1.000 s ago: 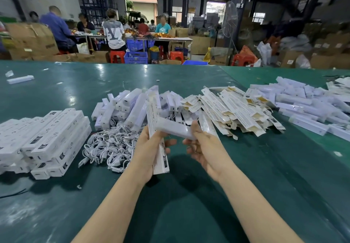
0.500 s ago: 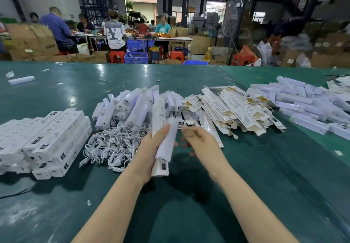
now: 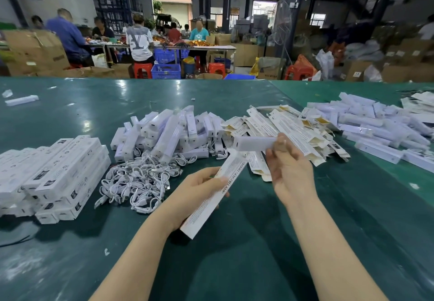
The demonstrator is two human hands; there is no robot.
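Two hands are in view, each holding one item above the green table [image 3: 234,265]. The left hand [image 3: 199,190] grips one carton [image 3: 206,206] at mid-length, fingers curled round it. The carton is long, narrow and white, with printed text on its faces. It slants from lower left to upper right. The right hand [image 3: 288,171] pinches the right end of one bar [image 3: 253,143] between thumb and fingertips. The bar is white, translucent and level, and sits just above the carton's upper end. Contact between them cannot be determined.

Left of the hands lies one tangle of white cables [image 3: 138,183], too many to count. Further left is one stack of closed boxes [image 3: 54,178]. Behind the cables is one heap of loose bars [image 3: 169,134]. Behind the right hand is one heap of flat cartons [image 3: 281,129], partly hidden by the held bar. One further heap of white packs [image 3: 380,129] lies at right. One single box [image 3: 21,100] lies far left.

Beyond the table, seated workers [image 3: 141,40] surround a second bench, with blue crates [image 3: 165,70] beneath.
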